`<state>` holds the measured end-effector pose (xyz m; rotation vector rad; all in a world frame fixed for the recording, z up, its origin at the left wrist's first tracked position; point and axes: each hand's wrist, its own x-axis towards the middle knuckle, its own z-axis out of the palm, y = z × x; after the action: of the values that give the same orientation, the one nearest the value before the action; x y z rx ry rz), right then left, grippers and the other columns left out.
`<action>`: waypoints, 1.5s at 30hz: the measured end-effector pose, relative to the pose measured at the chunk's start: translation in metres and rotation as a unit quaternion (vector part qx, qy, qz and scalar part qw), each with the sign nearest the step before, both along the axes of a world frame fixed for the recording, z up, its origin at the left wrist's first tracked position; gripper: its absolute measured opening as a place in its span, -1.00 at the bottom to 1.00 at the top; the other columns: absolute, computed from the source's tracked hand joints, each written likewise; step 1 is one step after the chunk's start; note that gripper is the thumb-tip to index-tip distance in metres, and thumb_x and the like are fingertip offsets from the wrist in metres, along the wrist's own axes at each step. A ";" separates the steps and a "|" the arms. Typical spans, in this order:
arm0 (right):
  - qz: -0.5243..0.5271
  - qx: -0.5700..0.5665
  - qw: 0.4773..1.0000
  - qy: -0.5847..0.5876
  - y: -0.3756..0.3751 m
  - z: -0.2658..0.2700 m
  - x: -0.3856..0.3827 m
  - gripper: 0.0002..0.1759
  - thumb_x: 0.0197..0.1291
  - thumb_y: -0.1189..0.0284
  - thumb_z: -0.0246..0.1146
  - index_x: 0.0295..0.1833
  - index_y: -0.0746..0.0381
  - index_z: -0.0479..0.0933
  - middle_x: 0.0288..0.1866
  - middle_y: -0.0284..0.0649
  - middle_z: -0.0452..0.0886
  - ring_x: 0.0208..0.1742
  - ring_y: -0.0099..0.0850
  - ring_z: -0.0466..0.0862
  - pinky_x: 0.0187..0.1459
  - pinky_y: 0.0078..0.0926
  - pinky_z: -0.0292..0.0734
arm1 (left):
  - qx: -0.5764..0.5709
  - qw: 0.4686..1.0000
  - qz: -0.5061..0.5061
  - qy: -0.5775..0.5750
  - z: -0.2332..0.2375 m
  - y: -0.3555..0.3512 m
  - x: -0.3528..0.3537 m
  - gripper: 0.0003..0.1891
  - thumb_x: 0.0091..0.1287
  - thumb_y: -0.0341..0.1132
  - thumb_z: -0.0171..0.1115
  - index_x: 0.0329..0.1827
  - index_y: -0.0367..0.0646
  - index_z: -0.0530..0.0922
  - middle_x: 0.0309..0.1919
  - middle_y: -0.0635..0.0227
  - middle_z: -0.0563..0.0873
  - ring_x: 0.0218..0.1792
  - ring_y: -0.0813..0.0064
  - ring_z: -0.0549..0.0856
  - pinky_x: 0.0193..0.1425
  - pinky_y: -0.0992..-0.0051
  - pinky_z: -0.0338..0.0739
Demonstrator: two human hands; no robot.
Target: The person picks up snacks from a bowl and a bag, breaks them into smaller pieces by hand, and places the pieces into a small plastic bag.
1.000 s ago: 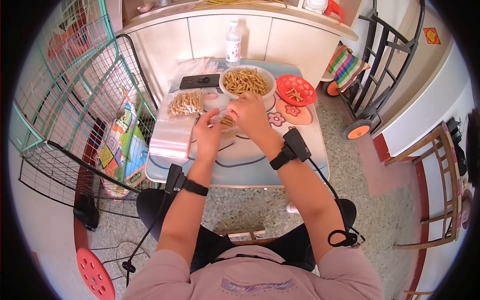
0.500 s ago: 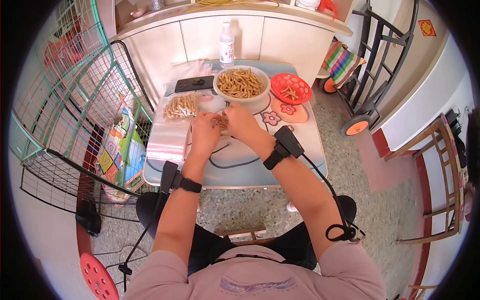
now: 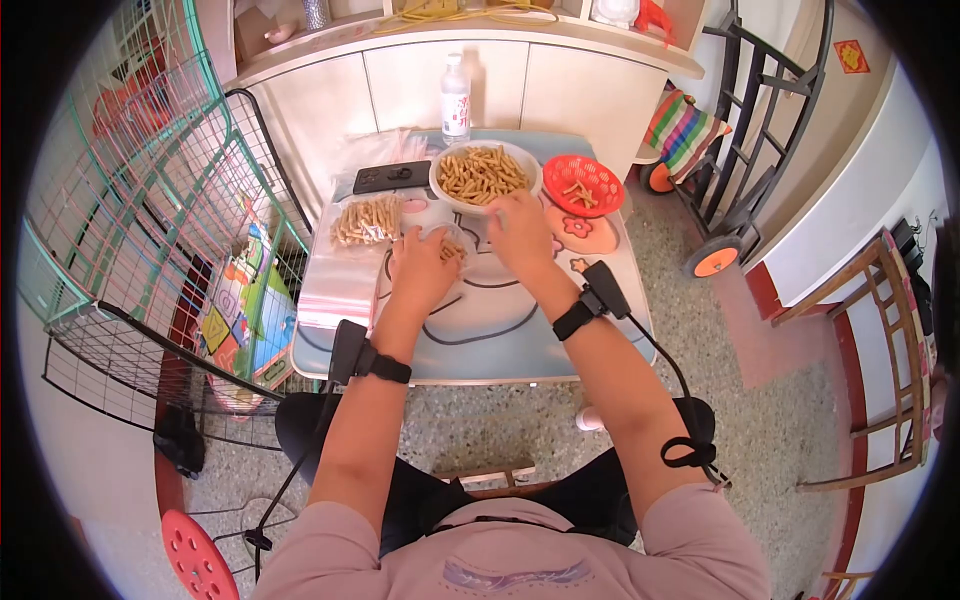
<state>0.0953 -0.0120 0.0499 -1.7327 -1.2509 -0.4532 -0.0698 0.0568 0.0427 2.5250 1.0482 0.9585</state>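
Note:
My left hand (image 3: 424, 268) is closed on the edge of a small clear plastic bag (image 3: 466, 240) with some short brown sticks of food (image 3: 452, 247) inside. Away from the bag, my right hand (image 3: 522, 232) is at the front rim of a white bowl (image 3: 434, 193), its fingers loosely apart with nothing visible in them. The bowl is heaped with the same brown sticks (image 3: 482, 174). Left of my left hand lies a filled clear bag of sticks (image 3: 366, 220). Nearer to me is a stack of flat plastic bags (image 3: 337, 292).
A red basket (image 3: 606, 180) with a few sticks stands right of the bowl. Behind are a phone (image 3: 392, 177) and a water bottle (image 3: 456, 100). Wire cages (image 3: 150, 290) flank the table (image 3: 480, 365) on the left; a hand truck (image 3: 745, 150) stands at right.
My right hand has left the small bag and moved right, to the bowl's front rim. My left hand has stayed with the bag, its fingers more spread over it.

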 end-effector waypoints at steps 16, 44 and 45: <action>0.037 -0.311 0.949 -0.032 0.072 0.016 0.084 -0.89 0.06 0.46 0.30 -0.29 0.12 0.72 -0.24 -0.10 0.72 -0.13 -0.09 0.70 -0.11 -0.16 0.58 | 0.029 0.917 -0.333 -0.219 -0.012 -0.060 0.021 -0.78 0.03 -0.63 0.23 -0.28 -0.15 0.60 -0.22 0.31 0.68 -0.14 0.16 0.61 -0.04 0.28 0.53; 0.296 -0.069 0.906 0.295 -0.064 -0.054 0.003 -0.76 0.33 0.59 0.19 0.08 0.30 0.58 -0.11 -0.20 0.67 -0.12 -0.43 0.63 -0.07 -0.49 0.53 | -0.144 0.915 -0.249 -0.283 -0.020 -0.051 0.024 -0.86 0.18 -0.50 0.46 -0.21 -0.22 0.71 -0.35 0.42 0.65 -0.39 0.65 0.60 -0.28 0.62 0.51; 0.297 -0.070 0.902 0.304 -0.064 -0.054 0.003 -0.76 0.33 0.59 0.19 0.08 0.30 0.58 -0.11 -0.20 0.67 -0.12 -0.44 0.63 -0.07 -0.49 0.53 | -0.139 0.915 -0.250 -0.284 -0.020 -0.051 0.024 -0.86 0.19 -0.50 0.46 -0.21 -0.21 0.71 -0.36 0.43 0.64 -0.39 0.65 0.59 -0.28 0.62 0.51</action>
<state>0.0981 -0.0756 -0.0043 -1.3410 -1.2669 0.5161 -0.0457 0.0054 0.0223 1.9361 0.3107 1.1694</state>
